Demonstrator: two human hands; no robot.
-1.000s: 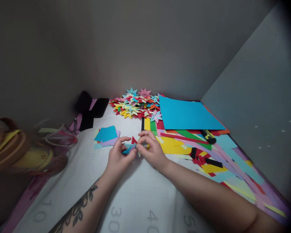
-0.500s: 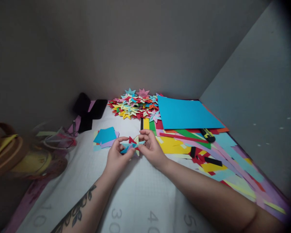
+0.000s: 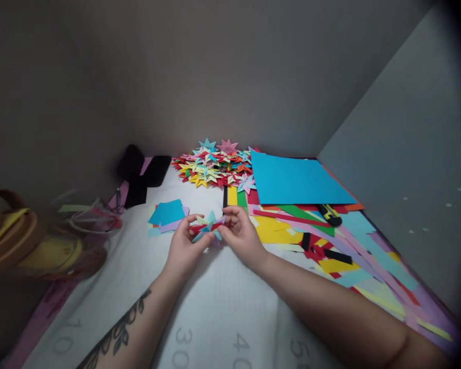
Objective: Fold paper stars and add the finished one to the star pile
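Observation:
Between my two hands is a folded paper star (image 3: 211,225) with light blue, red, pale yellow and lilac points. My left hand (image 3: 186,243) pinches its left side between thumb and fingers. On the opposite side my right hand (image 3: 240,233) grips a point, thumb in front and fingers curled behind. Just behind my left hand lies a small stack of paper squares (image 3: 168,213), blue on top. Farther back, a heap of finished paper stars (image 3: 211,166) in many colours rests against the wall.
A large blue sheet (image 3: 299,179) lies at the back right on other coloured sheets. Paper strips and scraps (image 3: 276,230) cover the right side, with a utility knife (image 3: 331,215) among them. Black pads (image 3: 156,171) lie at the back left. Clear containers (image 3: 57,251) stand at the left edge.
The star has been turned in my fingers, so a light blue point now faces up where red and pale yellow ones showed before. Both hands stay in nearly the same place.

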